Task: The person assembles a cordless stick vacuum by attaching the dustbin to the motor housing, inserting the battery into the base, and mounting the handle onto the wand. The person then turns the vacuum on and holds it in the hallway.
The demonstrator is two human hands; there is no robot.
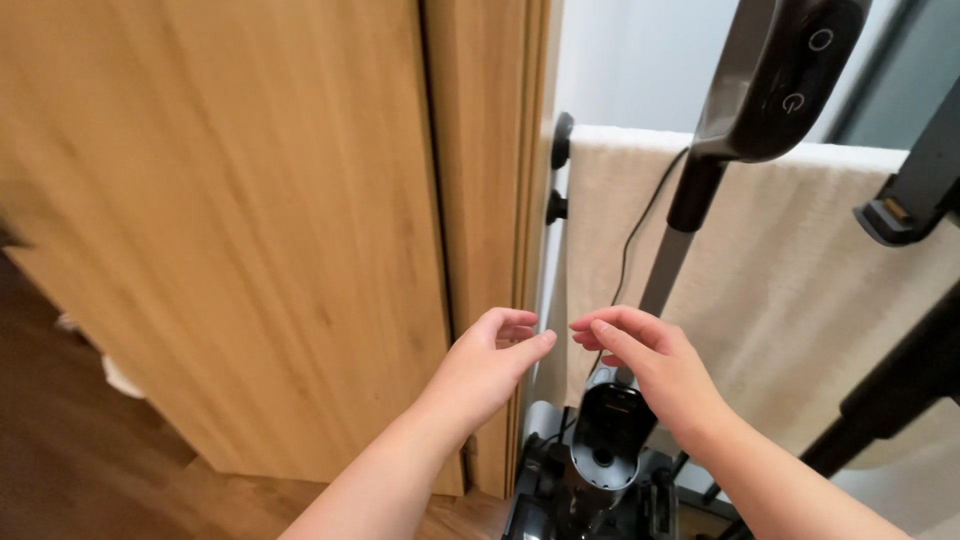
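Note:
My left hand [490,365] and my right hand [650,365] hover side by side at the middle of the view, fingers loosely curled and fingertips almost meeting, with nothing in either. Just behind them stands an upright stick vacuum cleaner: its grey tube [668,262] rises to a dark handle with round buttons [785,75] at the top right, and its black body [610,430] sits below my right hand. A thin black cable [630,240] hangs beside the tube.
A large wooden door panel [250,230] fills the left side. A beige towel [800,290] hangs over a rail at the right, with black rack parts [915,200] in front. Dark wooden floor [70,440] lies at the lower left.

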